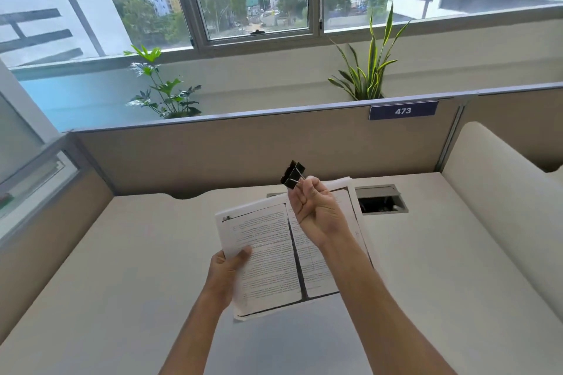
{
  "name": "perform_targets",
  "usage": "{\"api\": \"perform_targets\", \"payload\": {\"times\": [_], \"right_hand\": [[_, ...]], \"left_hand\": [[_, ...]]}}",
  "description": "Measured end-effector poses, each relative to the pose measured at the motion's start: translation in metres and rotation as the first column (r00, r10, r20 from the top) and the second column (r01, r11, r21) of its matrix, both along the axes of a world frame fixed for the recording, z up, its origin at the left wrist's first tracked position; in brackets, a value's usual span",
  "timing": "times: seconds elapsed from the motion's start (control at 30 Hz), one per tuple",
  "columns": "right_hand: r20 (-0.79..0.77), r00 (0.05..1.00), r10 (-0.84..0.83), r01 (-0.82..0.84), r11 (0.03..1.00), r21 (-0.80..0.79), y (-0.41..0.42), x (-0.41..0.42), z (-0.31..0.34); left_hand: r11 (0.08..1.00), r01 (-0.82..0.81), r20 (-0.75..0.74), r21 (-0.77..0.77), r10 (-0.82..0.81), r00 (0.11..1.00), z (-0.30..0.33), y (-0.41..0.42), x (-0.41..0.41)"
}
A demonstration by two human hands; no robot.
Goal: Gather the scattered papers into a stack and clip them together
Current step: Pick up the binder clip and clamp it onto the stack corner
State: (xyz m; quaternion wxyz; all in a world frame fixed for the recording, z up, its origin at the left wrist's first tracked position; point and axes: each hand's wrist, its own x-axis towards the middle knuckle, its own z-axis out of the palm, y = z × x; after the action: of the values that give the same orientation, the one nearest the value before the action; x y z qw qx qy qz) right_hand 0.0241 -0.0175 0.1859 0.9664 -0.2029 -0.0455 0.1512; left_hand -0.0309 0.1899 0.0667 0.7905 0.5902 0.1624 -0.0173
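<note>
Head view, from the left: a glass panel (30,173) edges the cubicle, and a leafy potted plant (161,85) stands on the sill behind the beige partition (213,143). Lower down, the left hand (227,271) is closed on the lower left edge of the stack of papers (268,256), thumb on top of the printed page and fingers hidden beneath. The stack is held tilted above the white table (122,253), its far corner reaching toward the partition; a dark photocopy band runs down its middle. The right forearm crosses over the right half of the stack and covers much of that side. The right hand (316,210) is raised above the upper part of the papers, fingers curled, pinching the wire handles of a black binder clip (293,175). The clip sits above the stack's top edge, apart from it; it may be two clips together, as the blur makes this hard to settle. Further right, a cable hatch (382,199) is open in the table, partly hidden by the papers' corner. Above it, a blue label reading 473 (402,110) hangs on the partition, with a snake plant (370,67) behind. A pale rounded divider (493,179) bounds the table on the right.
</note>
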Motion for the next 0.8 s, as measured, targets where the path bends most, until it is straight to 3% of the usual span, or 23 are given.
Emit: {"api": "perform_targets", "payload": {"times": [0.37, 0.8], "right_hand": [[0.049, 0.996, -0.074, 0.067, 0.99, 0.124, 0.026, -0.018, 0.03], [0.025, 0.994, -0.108, 0.106, 0.992, 0.068, 0.028, -0.007, 0.031]], "left_hand": [[0.999, 0.032, 0.05, -0.018, -0.031, 0.998, 0.01, 0.005, -0.005], [0.999, 0.039, 0.071, -0.008, -0.038, 0.997, 0.02, 0.007, 0.007]]}}
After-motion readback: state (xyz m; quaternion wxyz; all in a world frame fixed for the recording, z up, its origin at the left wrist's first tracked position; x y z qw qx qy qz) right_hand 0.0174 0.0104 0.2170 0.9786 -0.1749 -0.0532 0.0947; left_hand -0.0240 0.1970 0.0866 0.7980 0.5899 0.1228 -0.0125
